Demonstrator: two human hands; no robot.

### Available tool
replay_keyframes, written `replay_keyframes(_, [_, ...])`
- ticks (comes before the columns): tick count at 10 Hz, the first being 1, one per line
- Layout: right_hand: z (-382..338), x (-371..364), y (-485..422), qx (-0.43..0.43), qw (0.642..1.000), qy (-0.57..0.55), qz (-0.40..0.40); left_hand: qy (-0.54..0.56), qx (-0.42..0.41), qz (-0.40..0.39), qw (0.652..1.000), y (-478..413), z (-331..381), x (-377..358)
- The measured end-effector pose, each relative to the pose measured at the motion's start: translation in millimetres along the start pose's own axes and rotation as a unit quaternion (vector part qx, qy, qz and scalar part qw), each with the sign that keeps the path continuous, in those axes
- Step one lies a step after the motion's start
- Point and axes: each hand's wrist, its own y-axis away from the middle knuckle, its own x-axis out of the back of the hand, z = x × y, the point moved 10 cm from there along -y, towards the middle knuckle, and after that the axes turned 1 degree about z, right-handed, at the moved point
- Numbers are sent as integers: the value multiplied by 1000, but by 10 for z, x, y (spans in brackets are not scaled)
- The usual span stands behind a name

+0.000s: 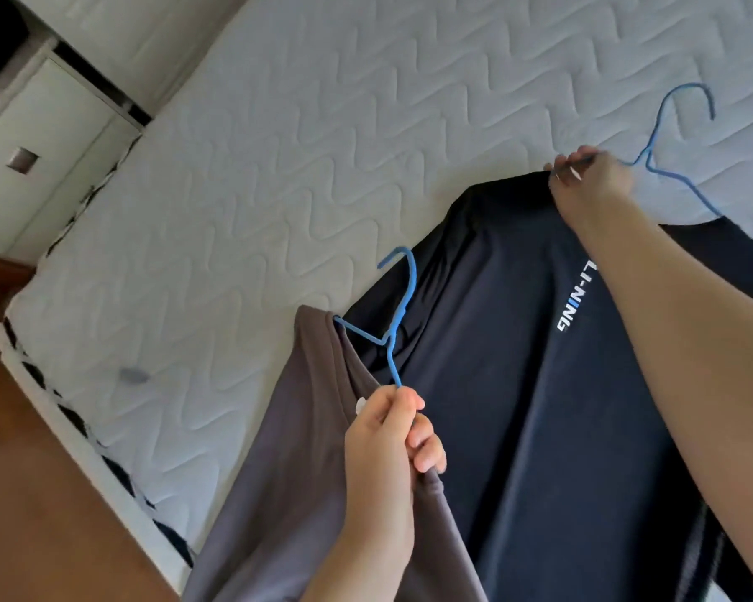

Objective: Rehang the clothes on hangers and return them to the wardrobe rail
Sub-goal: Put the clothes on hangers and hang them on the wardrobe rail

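A grey garment (288,471) hangs from a blue hanger (398,315) over the bed's near side. My left hand (388,445) grips that hanger's lower wire together with the grey cloth. A dark navy shirt (518,362) with white lettering lies on the mattress, and a second blue hanger (670,136) sticks out of its far edge. My right hand (592,180) pinches the navy shirt's top edge right beside that second hanger.
A white quilted mattress (301,145) fills most of the view. A white cabinet (40,158) with a recessed handle stands at the upper left. Brown wooden floor (40,514) runs along the bed's left edge.
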Motion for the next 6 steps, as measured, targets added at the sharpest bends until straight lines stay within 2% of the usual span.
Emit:
replay_keyframes(1, [-2,27,613,27,1000,0,6,29,21,18,999,104,31,207])
replay_keyframes(2, [100,191,1249,26,997,62,-43,19,-13,32,999,320,266,619])
replay_keyframes(3, [259,301,2059,8,981,164,-99,48,-9,88,995,575,494,1248])
replay_keyframes(4, [371,280,3103,5,954,253,-161,31,-45,123,991,998,845,1896])
replay_keyframes(6, [498,218,5267,33,897,356,-261,8,-117,150,982,2051,1440,3146])
